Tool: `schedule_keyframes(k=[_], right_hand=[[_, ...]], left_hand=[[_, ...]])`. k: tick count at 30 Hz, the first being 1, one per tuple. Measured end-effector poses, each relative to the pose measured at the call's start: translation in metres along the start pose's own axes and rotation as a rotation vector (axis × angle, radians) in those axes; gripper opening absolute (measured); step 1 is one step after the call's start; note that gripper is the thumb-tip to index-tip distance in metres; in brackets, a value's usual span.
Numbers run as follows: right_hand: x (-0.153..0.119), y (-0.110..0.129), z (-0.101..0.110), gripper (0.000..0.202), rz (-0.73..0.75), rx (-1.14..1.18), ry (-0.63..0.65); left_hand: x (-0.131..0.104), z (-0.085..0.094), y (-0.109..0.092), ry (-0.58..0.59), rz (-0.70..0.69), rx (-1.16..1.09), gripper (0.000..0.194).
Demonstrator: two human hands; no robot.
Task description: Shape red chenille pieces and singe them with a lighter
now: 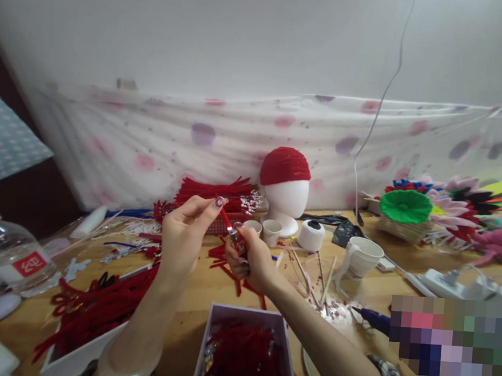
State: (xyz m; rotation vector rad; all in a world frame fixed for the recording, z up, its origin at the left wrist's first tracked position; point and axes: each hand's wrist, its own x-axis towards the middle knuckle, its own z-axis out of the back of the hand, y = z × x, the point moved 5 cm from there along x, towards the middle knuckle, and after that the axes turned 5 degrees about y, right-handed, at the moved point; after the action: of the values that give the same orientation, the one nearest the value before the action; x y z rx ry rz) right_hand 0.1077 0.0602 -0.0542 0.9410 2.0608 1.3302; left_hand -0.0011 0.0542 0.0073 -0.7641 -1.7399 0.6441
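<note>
My left hand (pixel 195 221) pinches the upper end of a thin red strip (pixel 226 216) between thumb and finger. Just to its right and lower, my right hand (pixel 248 254) is closed around a small red lighter (pixel 238 243) with a metal top. The strip's lower end meets the metal top; whether there is a flame is too small to tell. Below my hands stands a white box (pixel 249 310) holding dark red fuzzy pieces. Several red strips (pixel 238 281) lie on the table behind that box.
A white foam head (pixel 287 199) with a red cap stands at the back, near paper cups (pixel 271 231) and a thread spool (pixel 310 236). A water bottle (pixel 12 251) is at left, a tray of red pieces (pixel 96 309) beside my left forearm, a white cup (pixel 363 258) at right.
</note>
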Motion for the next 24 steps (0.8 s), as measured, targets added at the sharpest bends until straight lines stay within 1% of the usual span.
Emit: schedule_keyframes(k=[9, 14, 16, 20, 22, 24], right_hand=[[-0.001, 0.002, -0.003, 0.052, 0.020, 0.028, -0.026], [-0.002, 0.000, -0.003, 0.052, -0.016, 0.037, 0.007], [-0.002, 0.004, 0.002, 0.051, 0.005, 0.072, -0.027], [-0.006, 0.022, 0.019, 0.049, 0.132, 0.176, -0.150], [-0.008, 0.026, 0.022, 0.050, 0.147, 0.181, -0.163], [-0.008, 0.026, 0.020, 0.052, 0.126, 0.145, -0.135]], left_hand=[[0.000, 0.000, -0.001, -0.004, 0.010, -0.008, 0.012], [-0.001, -0.002, -0.001, 0.009, 0.026, 0.014, 0.012], [-0.002, -0.002, -0.001, -0.004, 0.032, 0.022, 0.012], [-0.002, 0.000, 0.000, -0.034, 0.044, 0.012, 0.012], [-0.002, 0.000, 0.002, -0.038, 0.061, -0.006, 0.012], [-0.002, -0.002, 0.005, -0.035, 0.082, -0.036, 0.012]])
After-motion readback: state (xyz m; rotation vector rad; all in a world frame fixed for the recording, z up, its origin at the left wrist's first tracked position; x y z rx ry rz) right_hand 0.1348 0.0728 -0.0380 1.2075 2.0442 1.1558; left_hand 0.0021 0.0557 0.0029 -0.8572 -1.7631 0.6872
